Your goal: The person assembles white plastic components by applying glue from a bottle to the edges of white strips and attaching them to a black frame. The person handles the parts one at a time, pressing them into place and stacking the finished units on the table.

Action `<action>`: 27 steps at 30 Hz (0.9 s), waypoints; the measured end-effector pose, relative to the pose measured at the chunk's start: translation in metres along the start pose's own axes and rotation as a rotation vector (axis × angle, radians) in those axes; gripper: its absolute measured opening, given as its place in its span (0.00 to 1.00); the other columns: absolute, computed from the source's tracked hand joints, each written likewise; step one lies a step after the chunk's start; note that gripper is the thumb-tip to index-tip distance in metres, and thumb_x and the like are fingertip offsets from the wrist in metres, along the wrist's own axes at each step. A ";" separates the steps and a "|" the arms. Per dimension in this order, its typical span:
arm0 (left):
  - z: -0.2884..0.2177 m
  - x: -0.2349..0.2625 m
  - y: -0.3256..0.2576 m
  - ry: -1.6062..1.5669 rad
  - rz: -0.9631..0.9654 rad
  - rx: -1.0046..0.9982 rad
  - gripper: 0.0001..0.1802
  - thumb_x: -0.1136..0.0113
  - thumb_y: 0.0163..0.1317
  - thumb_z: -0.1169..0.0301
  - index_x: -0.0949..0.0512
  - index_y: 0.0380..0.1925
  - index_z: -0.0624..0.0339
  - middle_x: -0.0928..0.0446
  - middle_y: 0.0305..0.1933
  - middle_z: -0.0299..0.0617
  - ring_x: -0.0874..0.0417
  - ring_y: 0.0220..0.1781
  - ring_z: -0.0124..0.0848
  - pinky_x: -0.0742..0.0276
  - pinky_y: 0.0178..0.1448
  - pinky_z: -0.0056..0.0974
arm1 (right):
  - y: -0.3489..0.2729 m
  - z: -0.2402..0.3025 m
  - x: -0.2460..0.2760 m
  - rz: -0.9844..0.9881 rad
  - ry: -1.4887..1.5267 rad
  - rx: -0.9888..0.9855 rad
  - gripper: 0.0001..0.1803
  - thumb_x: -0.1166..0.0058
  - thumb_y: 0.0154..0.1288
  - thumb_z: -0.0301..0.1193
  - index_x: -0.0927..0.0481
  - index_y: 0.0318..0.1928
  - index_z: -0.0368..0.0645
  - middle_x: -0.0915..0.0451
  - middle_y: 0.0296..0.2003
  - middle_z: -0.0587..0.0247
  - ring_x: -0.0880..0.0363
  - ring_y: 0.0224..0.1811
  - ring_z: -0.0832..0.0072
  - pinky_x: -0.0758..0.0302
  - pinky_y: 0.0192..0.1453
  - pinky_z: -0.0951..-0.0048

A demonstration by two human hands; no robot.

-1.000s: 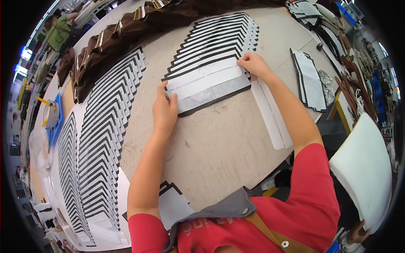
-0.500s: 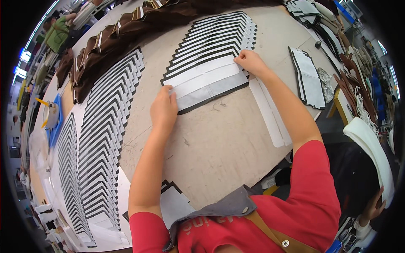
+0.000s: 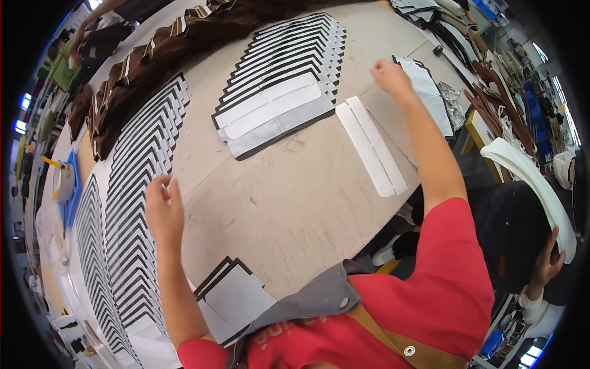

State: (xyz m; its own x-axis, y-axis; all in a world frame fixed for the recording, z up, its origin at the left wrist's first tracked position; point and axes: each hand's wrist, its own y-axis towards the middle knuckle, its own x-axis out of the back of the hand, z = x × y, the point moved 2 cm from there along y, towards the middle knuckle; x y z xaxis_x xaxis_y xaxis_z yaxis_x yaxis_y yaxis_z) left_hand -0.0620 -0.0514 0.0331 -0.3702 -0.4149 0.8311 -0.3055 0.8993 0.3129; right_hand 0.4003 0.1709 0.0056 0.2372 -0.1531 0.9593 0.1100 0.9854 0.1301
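Observation:
Over the table, my left hand is raised beside the long overlapping row of black-edged white panels, its fingers loosely bent and the thumb apart, holding nothing. My right hand is curled closed next to a small pile of similar panels on the right; nothing shows in it. Between the hands, farther off, lies a fanned stack of these panels. A white slotted strip rests across its nearest panel. More white slotted strips lie on the table right of that stack.
Bunched brown fabric runs along the far edge. More panels lie near my body. A blue tray with a white container stands at left. At right are crumpled foil and another person's hand by a white roll.
Both hands have let go of the white strip, which stays on the fanned stack. My left hand has moved left and nearer; my right hand has moved right toward the small pile.

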 end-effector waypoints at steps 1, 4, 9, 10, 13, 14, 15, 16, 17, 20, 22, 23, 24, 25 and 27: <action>0.022 0.013 -0.011 0.004 -0.007 0.010 0.09 0.45 0.59 0.68 0.25 0.36 0.62 0.37 0.20 0.35 0.37 0.22 0.24 0.38 0.27 0.31 | -0.001 -0.016 0.004 -0.008 -0.012 -0.023 0.15 0.55 0.57 0.40 0.21 0.38 0.45 0.20 0.37 0.53 0.22 0.43 0.58 0.27 0.46 0.60; 0.060 0.037 -0.046 -0.013 0.012 0.093 0.09 0.46 0.60 0.70 0.25 0.36 0.64 0.38 0.20 0.33 0.40 0.23 0.22 0.40 0.28 0.28 | -0.016 -0.056 0.009 -0.058 0.096 0.069 0.17 0.51 0.57 0.40 0.21 0.38 0.40 0.20 0.33 0.52 0.21 0.39 0.59 0.27 0.42 0.65; 0.048 0.070 -0.092 -0.072 0.212 0.280 0.08 0.44 0.57 0.71 0.25 0.34 0.63 0.34 0.23 0.37 0.34 0.25 0.25 0.35 0.31 0.29 | -0.089 -0.041 0.036 0.009 0.243 0.049 0.13 0.48 0.58 0.34 0.21 0.36 0.36 0.20 0.28 0.55 0.22 0.29 0.70 0.28 0.36 0.73; 0.048 0.075 -0.103 -0.079 0.220 0.279 0.07 0.44 0.57 0.71 0.25 0.34 0.63 0.33 0.23 0.37 0.34 0.25 0.25 0.35 0.31 0.29 | -0.096 -0.033 0.039 -0.011 0.242 0.078 0.13 0.48 0.59 0.34 0.21 0.36 0.35 0.20 0.27 0.55 0.23 0.29 0.71 0.28 0.35 0.73; 0.038 0.085 -0.125 -0.100 0.228 0.249 0.06 0.45 0.57 0.73 0.25 0.33 0.64 0.33 0.24 0.37 0.33 0.25 0.25 0.35 0.32 0.29 | -0.120 -0.010 0.034 0.087 0.289 0.191 0.13 0.48 0.59 0.34 0.22 0.36 0.35 0.20 0.28 0.56 0.23 0.29 0.71 0.28 0.36 0.73; 0.035 0.087 -0.131 -0.114 0.224 0.246 0.06 0.45 0.57 0.73 0.25 0.33 0.64 0.33 0.24 0.37 0.33 0.25 0.25 0.34 0.32 0.29 | -0.129 0.012 0.029 0.145 0.307 0.224 0.13 0.48 0.58 0.34 0.21 0.36 0.35 0.20 0.28 0.55 0.22 0.30 0.70 0.28 0.36 0.72; 0.033 0.088 -0.136 -0.135 0.222 0.244 0.06 0.45 0.57 0.73 0.25 0.33 0.64 0.33 0.24 0.37 0.33 0.25 0.26 0.34 0.32 0.29 | -0.138 0.036 0.026 0.202 0.318 0.257 0.13 0.48 0.58 0.34 0.21 0.36 0.35 0.20 0.29 0.55 0.22 0.30 0.69 0.28 0.37 0.72; 0.031 0.089 -0.139 -0.157 0.225 0.232 0.06 0.45 0.57 0.73 0.25 0.33 0.64 0.33 0.24 0.37 0.33 0.26 0.26 0.34 0.33 0.29 | -0.143 0.049 0.020 0.177 0.320 0.306 0.12 0.48 0.57 0.33 0.21 0.35 0.35 0.20 0.29 0.54 0.22 0.31 0.67 0.27 0.37 0.71; 0.030 0.088 -0.140 -0.209 0.227 0.201 0.06 0.45 0.57 0.73 0.25 0.33 0.64 0.33 0.24 0.37 0.32 0.26 0.26 0.33 0.33 0.30 | -0.142 0.058 0.011 0.150 0.321 0.354 0.12 0.48 0.56 0.32 0.21 0.34 0.35 0.20 0.30 0.53 0.21 0.32 0.64 0.27 0.38 0.69; 0.019 0.091 -0.144 -0.226 0.235 0.165 0.06 0.45 0.57 0.73 0.25 0.33 0.64 0.33 0.25 0.38 0.31 0.27 0.26 0.33 0.34 0.30 | -0.133 0.079 -0.014 0.143 -0.106 0.312 0.09 0.52 0.53 0.27 0.21 0.32 0.36 0.20 0.33 0.51 0.21 0.36 0.58 0.26 0.40 0.64; 0.019 0.097 -0.155 -0.227 0.219 0.181 0.06 0.45 0.57 0.73 0.25 0.33 0.64 0.32 0.25 0.38 0.31 0.26 0.27 0.33 0.34 0.30 | -0.132 0.092 -0.021 0.147 -0.308 0.245 0.09 0.54 0.52 0.25 0.22 0.32 0.36 0.20 0.34 0.49 0.22 0.38 0.56 0.26 0.42 0.60; 0.020 0.101 -0.159 -0.231 0.205 0.178 0.06 0.45 0.57 0.73 0.25 0.33 0.64 0.32 0.25 0.38 0.31 0.26 0.27 0.33 0.33 0.30 | -0.129 0.097 -0.021 0.152 -0.343 0.282 0.10 0.55 0.52 0.25 0.22 0.32 0.36 0.20 0.35 0.49 0.22 0.38 0.55 0.26 0.42 0.59; 0.023 0.104 -0.166 -0.235 0.192 0.177 0.06 0.44 0.57 0.73 0.25 0.33 0.64 0.32 0.25 0.38 0.31 0.26 0.27 0.33 0.33 0.30 | -0.127 0.101 -0.020 0.159 -0.380 0.321 0.10 0.55 0.52 0.25 0.22 0.32 0.36 0.21 0.35 0.49 0.22 0.37 0.55 0.26 0.42 0.58; 0.026 0.107 -0.172 -0.241 0.167 0.155 0.06 0.44 0.56 0.74 0.25 0.33 0.64 0.32 0.25 0.38 0.31 0.26 0.27 0.33 0.33 0.30 | -0.126 0.103 -0.018 0.165 -0.420 0.355 0.10 0.56 0.52 0.25 0.22 0.32 0.37 0.21 0.35 0.49 0.21 0.37 0.54 0.26 0.42 0.57; 0.034 0.111 -0.183 -0.256 0.115 0.105 0.06 0.44 0.56 0.75 0.25 0.33 0.64 0.32 0.25 0.38 0.30 0.26 0.27 0.33 0.32 0.29 | -0.110 0.090 -0.011 0.132 -0.401 0.291 0.11 0.56 0.52 0.26 0.22 0.33 0.37 0.21 0.35 0.49 0.22 0.37 0.54 0.25 0.41 0.57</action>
State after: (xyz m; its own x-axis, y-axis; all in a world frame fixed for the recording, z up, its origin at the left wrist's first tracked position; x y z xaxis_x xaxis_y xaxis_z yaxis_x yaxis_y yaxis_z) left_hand -0.0774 -0.2673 0.0525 -0.6130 -0.3448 0.7109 -0.3327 0.9287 0.1636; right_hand 0.2987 0.0705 0.0037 -0.1646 -0.0416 0.9855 -0.1826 0.9831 0.0110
